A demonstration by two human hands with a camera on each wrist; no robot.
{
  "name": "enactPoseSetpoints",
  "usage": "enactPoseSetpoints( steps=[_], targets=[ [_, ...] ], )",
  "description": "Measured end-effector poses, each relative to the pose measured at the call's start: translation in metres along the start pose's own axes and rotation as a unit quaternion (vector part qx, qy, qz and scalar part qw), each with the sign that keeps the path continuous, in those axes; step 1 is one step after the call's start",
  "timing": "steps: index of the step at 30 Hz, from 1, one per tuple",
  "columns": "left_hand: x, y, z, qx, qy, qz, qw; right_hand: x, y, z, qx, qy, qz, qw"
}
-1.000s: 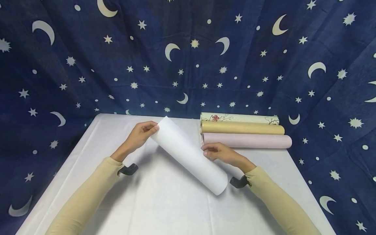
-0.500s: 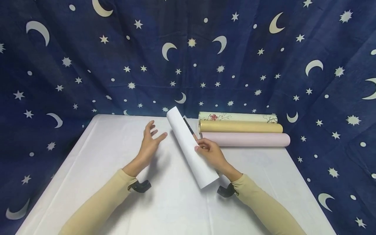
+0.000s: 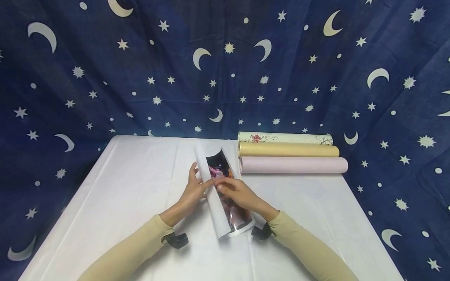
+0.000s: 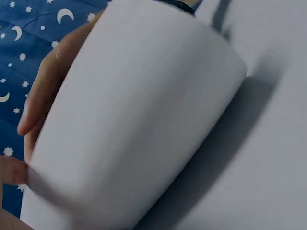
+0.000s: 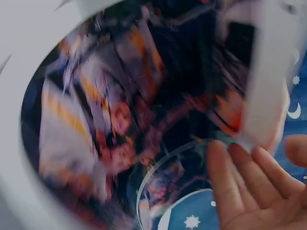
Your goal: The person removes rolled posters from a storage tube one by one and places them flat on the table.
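Note:
A loosely rolled poster (image 3: 212, 203) is held tilted above the table, its back white and its inner face printed with a dark, colourful picture. My left hand (image 3: 191, 193) grips its left roll, fingers behind and thumb over the front edge. My right hand (image 3: 242, 195) lies across the opening, fingertips meeting the left thumb near that edge. In the right wrist view, the right fingers (image 5: 225, 177) look fairly straight against the sheet, with the thumb apart. The white back of the poster (image 4: 129, 110) fills most of the left wrist view and hides part of the hands.
Three rolls lie side by side at the back right of the white table (image 3: 140, 175): a floral roll (image 3: 284, 138), a golden roll (image 3: 288, 150) and a pale pink roll (image 3: 293, 165). A dark blue curtain (image 3: 168, 58) with moons and stars stands behind.
The roll has turned more upright and opened toward me, showing its printed inside. My left hand let go of its top end, then came back to grip its left side; my right hand moved left.

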State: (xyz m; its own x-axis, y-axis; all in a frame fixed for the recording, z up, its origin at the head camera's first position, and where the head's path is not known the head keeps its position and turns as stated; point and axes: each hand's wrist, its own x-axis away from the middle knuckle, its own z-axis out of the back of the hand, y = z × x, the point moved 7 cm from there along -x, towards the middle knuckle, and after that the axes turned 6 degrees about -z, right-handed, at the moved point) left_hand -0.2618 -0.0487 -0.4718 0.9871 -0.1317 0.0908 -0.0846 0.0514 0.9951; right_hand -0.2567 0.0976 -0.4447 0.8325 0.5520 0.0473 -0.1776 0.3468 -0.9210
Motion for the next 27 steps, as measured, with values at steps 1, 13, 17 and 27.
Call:
enactPoseSetpoints(
  steps=[1, 13, 17, 27],
  targets=[
    [0.0, -0.002, 0.0, -0.013, -0.002, 0.0, 0.9999, 0.001, -0.001, 0.001, 0.009, 0.0, 0.008, 0.9999],
    [0.004, -0.01, 0.01, -0.123, -0.03, 0.004, 0.9919, 0.014, 0.01, 0.033, 0.244, 0.154, -0.018, 0.9574],
    [0.005, -0.01, 0.016, -0.192, -0.042, 0.005, 0.9805, 0.015, 0.029, 0.029, 0.211, 0.111, -0.067, 0.9689],
    [0.004, 0.01, 0.036, -0.206, -0.044, -0.088, 0.9737, 0.017, 0.032, 0.052, 0.104, 0.188, -0.037, 0.976]
  ],
)
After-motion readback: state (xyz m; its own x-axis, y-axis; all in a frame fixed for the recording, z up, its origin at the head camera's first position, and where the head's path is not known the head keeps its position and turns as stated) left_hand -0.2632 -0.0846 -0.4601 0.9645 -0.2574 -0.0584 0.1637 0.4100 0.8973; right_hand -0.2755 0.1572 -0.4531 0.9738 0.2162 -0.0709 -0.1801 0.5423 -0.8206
